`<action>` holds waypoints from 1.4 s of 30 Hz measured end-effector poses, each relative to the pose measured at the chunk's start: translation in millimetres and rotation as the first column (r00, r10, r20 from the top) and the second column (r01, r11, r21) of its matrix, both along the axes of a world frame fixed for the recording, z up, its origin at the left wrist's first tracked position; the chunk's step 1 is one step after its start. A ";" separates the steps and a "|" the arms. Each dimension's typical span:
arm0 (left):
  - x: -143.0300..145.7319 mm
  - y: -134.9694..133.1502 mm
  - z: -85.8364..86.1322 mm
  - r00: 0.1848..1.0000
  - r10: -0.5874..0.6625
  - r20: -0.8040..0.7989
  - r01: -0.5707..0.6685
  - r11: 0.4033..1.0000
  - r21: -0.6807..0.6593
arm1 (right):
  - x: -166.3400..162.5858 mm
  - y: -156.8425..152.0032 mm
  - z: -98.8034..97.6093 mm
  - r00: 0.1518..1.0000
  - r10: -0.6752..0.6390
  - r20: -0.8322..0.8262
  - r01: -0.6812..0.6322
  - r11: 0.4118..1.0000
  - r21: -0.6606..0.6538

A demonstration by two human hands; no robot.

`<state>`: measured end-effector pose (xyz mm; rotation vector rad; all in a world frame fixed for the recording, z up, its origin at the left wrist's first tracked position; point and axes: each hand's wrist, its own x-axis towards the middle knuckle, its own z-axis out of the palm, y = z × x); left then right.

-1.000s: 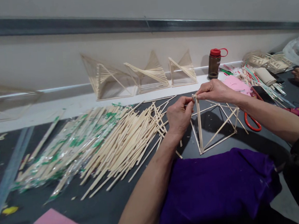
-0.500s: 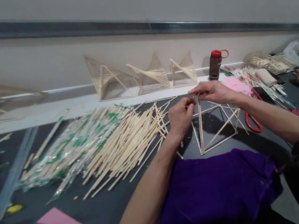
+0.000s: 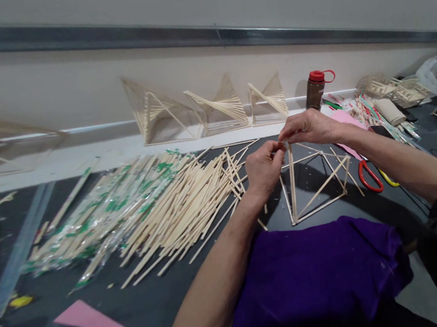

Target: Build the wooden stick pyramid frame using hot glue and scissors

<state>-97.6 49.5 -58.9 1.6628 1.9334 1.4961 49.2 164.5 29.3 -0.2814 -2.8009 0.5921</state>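
Note:
An open frame of thin wooden sticks (image 3: 322, 208) stands on the dark table, with one post (image 3: 293, 188) upright at its near corner. My left hand (image 3: 264, 166) is closed in a pinch at the top of that post. From above and the right, my right hand (image 3: 309, 127) pinches the same top corner, its fingertips touching those of my left hand. The joint between the fingers is mostly hidden. Left of my left hand lies a loose pile of wooden sticks (image 3: 184, 206), some reaching close to the frame.
Plastic-wrapped sticks (image 3: 109, 212) lie left of the pile. Finished stick models (image 3: 219, 108) lean along the wall, near a red-capped bottle (image 3: 314, 91). Scissors with red and yellow handles (image 3: 371, 176) lie right of the frame. Purple cloth (image 3: 318, 271) covers my lap; a pink triangle (image 3: 94, 320) lies front left.
My right hand has risen slightly, with its fingers drawn closer to my left fingertips. The scissors' yellow handle now shows, and another person's hand has left the right edge. The frame stays put.

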 end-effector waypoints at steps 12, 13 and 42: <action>1.6 -1.6 0.4 0.994 0.033 -0.107 -0.034 0.999 -0.011 | -1.0 -3.9 -5.2 0.999 -0.020 -0.033 0.021 0.999 0.036; 1.5 -1.7 0.5 0.993 0.033 -0.110 -0.035 0.999 -0.013 | -1.1 -4.1 -6.6 0.999 -0.026 -0.045 0.027 0.999 0.021; 1.6 -2.5 1.5 0.997 0.020 -0.078 -0.023 0.999 -0.039 | -7.6 -13.5 2.8 0.987 -0.152 0.045 0.157 0.977 -0.144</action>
